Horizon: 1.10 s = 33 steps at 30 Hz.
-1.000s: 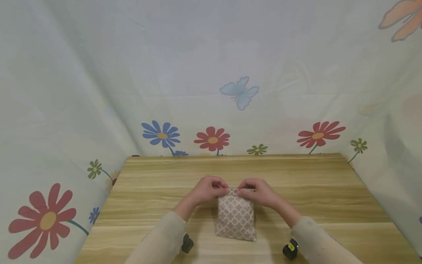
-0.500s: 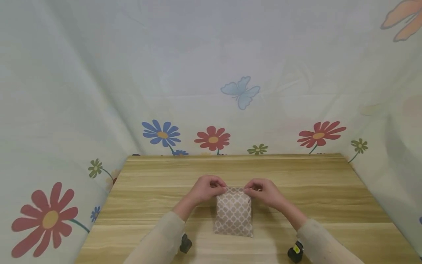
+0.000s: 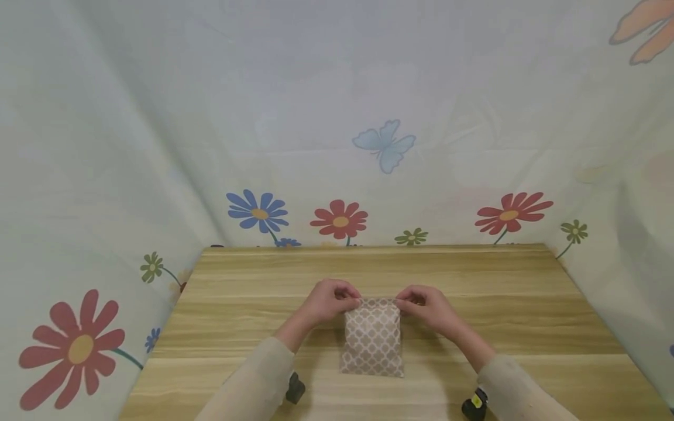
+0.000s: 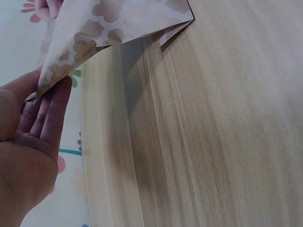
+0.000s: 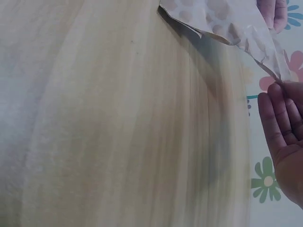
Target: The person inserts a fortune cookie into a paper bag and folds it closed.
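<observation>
A beige paper bag (image 3: 371, 339) with a white lattice pattern stands tilted between both hands, its lower edge close over the table. My left hand (image 3: 329, 303) pinches the top left corner between thumb and fingers. At the top right corner, my right hand (image 3: 425, 306) pinches the paper the same way. In the left wrist view the bag (image 4: 113, 23) shows its folded side, with the left hand (image 4: 33, 137) at the near corner. From the right wrist, the bag's crumpled edge (image 5: 236, 28) runs down to the thumb and fingertips of the right hand (image 5: 289, 127).
A wood-grain table (image 3: 253, 269) lies under the hands. Behind and beside it hangs a pale curtain (image 3: 295, 105) printed with flowers and a butterfly. Dark wrist-camera mounts (image 3: 296, 388) sit beneath both sleeves.
My right hand has slid rightward along the bag's top edge to its corner, so the hands are farther apart. The left hand has shifted slightly left with the bag.
</observation>
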Motion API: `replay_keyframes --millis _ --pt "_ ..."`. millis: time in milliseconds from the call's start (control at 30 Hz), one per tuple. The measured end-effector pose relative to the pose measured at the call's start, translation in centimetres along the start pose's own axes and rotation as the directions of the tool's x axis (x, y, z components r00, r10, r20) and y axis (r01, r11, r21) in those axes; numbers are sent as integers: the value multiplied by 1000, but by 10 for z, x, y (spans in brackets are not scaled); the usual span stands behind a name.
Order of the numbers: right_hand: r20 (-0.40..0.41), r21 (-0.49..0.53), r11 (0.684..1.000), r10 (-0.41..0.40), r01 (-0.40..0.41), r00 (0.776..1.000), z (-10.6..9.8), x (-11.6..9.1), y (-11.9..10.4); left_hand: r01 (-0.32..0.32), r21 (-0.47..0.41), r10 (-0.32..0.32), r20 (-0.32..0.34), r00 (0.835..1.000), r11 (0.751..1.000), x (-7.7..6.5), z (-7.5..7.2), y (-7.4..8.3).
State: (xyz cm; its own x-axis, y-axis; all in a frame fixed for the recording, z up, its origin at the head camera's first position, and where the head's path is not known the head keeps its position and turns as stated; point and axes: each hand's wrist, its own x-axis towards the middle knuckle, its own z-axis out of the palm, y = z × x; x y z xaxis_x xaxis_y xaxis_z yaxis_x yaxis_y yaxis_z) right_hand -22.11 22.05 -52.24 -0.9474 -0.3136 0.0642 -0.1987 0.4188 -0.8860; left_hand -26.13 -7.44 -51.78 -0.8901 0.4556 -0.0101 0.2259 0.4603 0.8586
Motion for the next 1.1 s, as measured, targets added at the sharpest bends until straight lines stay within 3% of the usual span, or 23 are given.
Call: replay_keyframes --millis 167,400,600,900,1100 --pt "4 -46 999 -3 3 1000 -1 4 -6 -2 -2 2 6 1000 1000 0 1 2" --pt "80 -33 999 -24 27 997 5 14 -14 -22 -4 22 4 1000 1000 1 4 6" --pt "61 -73 997 -33 38 998 11 17 -18 -13 -28 14 9 1000 1000 2 5 6" --pt "50 -75 997 -29 32 998 11 18 -20 25 -170 -12 82 997 985 -4 -17 1" --pt "55 -79 997 -16 20 998 11 19 -19 24 -173 -8 95 995 985 -4 -21 1"
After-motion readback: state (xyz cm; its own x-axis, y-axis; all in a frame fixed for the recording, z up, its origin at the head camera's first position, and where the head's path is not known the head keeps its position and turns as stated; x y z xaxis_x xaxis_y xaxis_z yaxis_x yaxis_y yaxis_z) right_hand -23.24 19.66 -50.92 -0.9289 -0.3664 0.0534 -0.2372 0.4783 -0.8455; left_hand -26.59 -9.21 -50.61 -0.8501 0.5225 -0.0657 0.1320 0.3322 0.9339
